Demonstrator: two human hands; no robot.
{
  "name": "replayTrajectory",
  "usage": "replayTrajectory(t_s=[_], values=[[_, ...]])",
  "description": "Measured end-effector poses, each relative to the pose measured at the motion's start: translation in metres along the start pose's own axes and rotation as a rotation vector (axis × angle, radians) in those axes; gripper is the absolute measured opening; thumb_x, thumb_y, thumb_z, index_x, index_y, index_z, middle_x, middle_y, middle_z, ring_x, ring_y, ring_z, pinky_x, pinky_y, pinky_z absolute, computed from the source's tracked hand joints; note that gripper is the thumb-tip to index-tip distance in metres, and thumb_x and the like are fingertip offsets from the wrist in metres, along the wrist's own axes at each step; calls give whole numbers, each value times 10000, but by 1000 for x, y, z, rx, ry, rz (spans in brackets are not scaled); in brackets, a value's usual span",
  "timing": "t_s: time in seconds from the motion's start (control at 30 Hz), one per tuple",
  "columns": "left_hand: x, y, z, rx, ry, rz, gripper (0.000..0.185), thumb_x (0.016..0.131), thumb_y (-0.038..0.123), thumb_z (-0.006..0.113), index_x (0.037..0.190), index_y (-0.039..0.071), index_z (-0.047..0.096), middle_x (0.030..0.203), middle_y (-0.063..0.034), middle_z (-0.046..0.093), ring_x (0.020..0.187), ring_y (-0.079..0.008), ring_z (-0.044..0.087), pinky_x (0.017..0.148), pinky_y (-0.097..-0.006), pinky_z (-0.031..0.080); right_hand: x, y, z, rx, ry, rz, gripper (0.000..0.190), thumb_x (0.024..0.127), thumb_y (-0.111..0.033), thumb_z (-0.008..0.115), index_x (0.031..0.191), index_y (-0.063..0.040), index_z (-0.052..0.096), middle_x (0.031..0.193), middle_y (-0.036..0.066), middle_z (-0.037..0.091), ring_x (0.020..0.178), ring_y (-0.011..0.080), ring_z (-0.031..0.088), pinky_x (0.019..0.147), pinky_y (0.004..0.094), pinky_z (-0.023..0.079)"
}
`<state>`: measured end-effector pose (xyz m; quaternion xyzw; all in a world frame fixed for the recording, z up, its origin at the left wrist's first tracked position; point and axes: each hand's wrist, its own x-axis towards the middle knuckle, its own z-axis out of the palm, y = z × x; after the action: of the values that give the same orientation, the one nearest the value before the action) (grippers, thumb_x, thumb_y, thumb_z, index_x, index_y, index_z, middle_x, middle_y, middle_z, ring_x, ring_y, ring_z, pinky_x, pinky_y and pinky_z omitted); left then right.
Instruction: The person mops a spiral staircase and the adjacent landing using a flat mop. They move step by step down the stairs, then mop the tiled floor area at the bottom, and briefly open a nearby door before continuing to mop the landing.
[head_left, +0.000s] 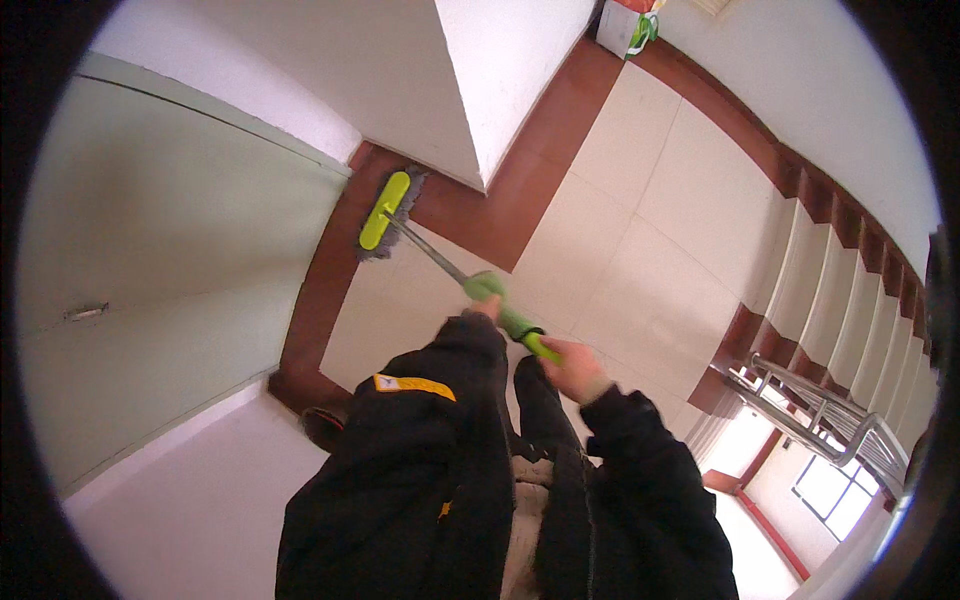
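Observation:
A flat mop with a lime-green head (385, 211) and grey fringe (410, 196) rests on the floor by the door and wall corner. Its metal pole (427, 247) slants back towards me, ending in green grip sections (517, 324). My left hand (488, 306) is around the handle below a wider green part (485, 284); motion blur hides its fingers. Nearer the end, my right hand (577, 369) is closed on the bright green grip (541, 347).
At left stands a pale door (187, 225). A white wall corner (480, 150) juts in ahead. Cream tiles (622, 247) have a reddish-brown border (540, 127). Stairs (825, 277) with a metal railing (810, 420) lie to the right. A box (619, 30) stands at the far wall.

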<state>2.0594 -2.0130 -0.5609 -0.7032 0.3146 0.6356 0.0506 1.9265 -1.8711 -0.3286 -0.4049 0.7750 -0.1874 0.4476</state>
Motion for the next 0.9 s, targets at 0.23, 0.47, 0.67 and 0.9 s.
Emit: replayTrajectory(t_s=[0.23,0.47,0.67,0.9], values=[[42,4,-66,287,186,6,568,714,381,550,1084,-50,539,1058,-226,580,984,-320,561,845,-383,432,49,-31,71,-12,-68,30,390,793,-210,550,1173,-126,524,884,220,601,830,385,575,734,441,464],[-39,-89,75,97,-357,-131,531,720,272,605,1131,-32,461,1053,-207,559,899,-343,580,697,-475,502,-77,46,-21,-90,-64,116,367,811,-233,554,1173,-176,543,813,209,597,790,375,574,696,438,457],[-200,-78,142,-212,-443,-248,419,723,215,640,1021,-42,497,963,-191,585,801,-304,612,622,-424,543,-162,36,-102,-97,-57,192,370,770,-190,612,1133,-124,580,844,217,613,788,357,600,701,387,480],[-146,-46,104,-325,-580,-56,403,726,271,638,918,-58,508,754,-160,599,595,-248,596,478,-353,497,-100,-15,-108,-244,-129,147,329,770,-115,630,1090,-46,593,886,216,626,814,294,636,727,318,487]])
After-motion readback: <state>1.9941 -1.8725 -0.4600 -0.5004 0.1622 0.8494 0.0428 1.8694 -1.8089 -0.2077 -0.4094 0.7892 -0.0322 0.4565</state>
